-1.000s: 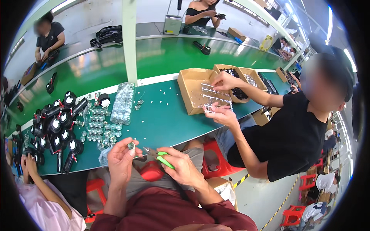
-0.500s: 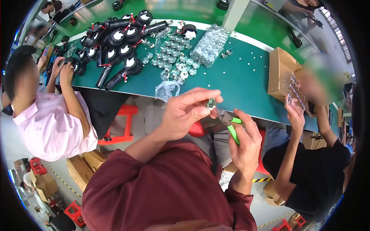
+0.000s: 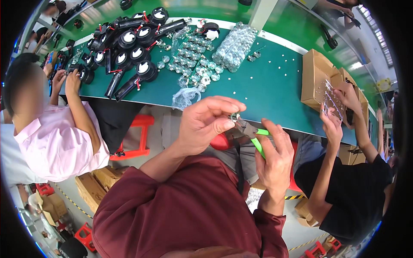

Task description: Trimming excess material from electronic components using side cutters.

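Observation:
Between the thumb and fingertips of my left hand (image 3: 204, 122) is a small green circuit board (image 3: 234, 116). My right hand (image 3: 276, 157) grips a pair of cutting pliers (image 3: 246, 129) by its bright green handles. The pliers' jaws meet the edge of the board, just in front of the table's near edge. Whether the jaws are closed on a part of it is too small to tell. Beyond my hands, a crumpled clear plastic bag (image 3: 186, 98) lies at the table edge, and a cluster of similar small boards (image 3: 202, 75) lies behind it.
Black round-headed devices with tube handles (image 3: 128, 38) are piled at the left of the green table (image 3: 258, 92). A bubble-wrapped bundle (image 3: 235, 46) lies at the back. A cardboard box (image 3: 312, 81) stands right. Co-workers sit on both sides, one in pink (image 3: 64, 142), one in black (image 3: 348, 202).
The pliers have moved left and up, and their jaws now reach the board in my left hand. The co-worker on the right has raised a second hand to the white frame they hold.

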Demonstrator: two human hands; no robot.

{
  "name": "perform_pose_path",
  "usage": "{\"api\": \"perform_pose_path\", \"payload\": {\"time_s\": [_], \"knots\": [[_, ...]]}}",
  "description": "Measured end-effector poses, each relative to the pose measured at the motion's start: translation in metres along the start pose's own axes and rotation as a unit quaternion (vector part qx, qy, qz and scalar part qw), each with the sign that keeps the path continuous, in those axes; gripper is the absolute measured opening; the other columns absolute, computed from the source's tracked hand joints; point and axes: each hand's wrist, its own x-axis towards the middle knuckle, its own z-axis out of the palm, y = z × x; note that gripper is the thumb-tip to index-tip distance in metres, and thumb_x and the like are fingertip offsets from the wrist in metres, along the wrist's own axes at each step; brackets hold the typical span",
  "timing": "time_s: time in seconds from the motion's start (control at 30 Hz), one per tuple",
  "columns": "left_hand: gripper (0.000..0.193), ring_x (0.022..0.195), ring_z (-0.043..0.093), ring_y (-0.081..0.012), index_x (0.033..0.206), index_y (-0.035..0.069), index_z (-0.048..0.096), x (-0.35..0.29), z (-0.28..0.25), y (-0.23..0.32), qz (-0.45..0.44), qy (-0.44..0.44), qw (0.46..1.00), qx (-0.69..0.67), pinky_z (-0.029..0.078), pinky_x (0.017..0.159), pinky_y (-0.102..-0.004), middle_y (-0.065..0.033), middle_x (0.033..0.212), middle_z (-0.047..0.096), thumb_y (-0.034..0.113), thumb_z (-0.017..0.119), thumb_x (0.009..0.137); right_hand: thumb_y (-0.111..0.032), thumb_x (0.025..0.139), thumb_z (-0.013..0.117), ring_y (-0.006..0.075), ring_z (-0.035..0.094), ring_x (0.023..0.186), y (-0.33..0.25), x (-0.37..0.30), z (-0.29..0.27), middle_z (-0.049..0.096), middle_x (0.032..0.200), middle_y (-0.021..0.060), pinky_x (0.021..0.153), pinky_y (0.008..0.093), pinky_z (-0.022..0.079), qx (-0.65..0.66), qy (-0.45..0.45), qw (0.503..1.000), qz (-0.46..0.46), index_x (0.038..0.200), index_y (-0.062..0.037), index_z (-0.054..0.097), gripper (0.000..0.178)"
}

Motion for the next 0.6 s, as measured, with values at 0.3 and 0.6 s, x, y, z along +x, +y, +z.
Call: {"api": "perform_pose_path", "payload": {"time_s": [0.3, 0.6], "knots": [[0.026, 0.107, 0.068, -0.0260, 0.114, 0.000, 0.061, 0.0017, -0.0014, -0.0007, 0.009, 0.003, 1.000, -0.021, 0.058, 0.092, -0.0392, -0.0268, 0.125, 0.062, -0.003, 0.070, 0.090, -0.001, 0.068, 0.073, 0.0439, 0.063, 0.111, -0.0014, 0.0022, -0.0012, 0.062, 0.129, 0.0179, 0.095, 0.0505, 0.049, -0.011, -0.003, 1.000, 0.004, 0.103, -0.0026, 0.071, 0.036], [0.027, 0.116, 0.065, -0.0299, 0.113, -0.003, 0.061, -0.0022, 0.0012, -0.0030, 0.027, 0.015, 0.999, 0.027, 0.058, 0.095, -0.0424, -0.0270, 0.125, 0.062, -0.009, 0.070, 0.088, -0.003, 0.072, 0.069, 0.0413, 0.063, 0.109, -0.0028, 0.0025, -0.0063, 0.063, 0.126, 0.0170, 0.091, 0.0479, 0.049, -0.047, -0.009, 0.999, 0.002, 0.105, -0.0024, 0.072, 0.032]]}}
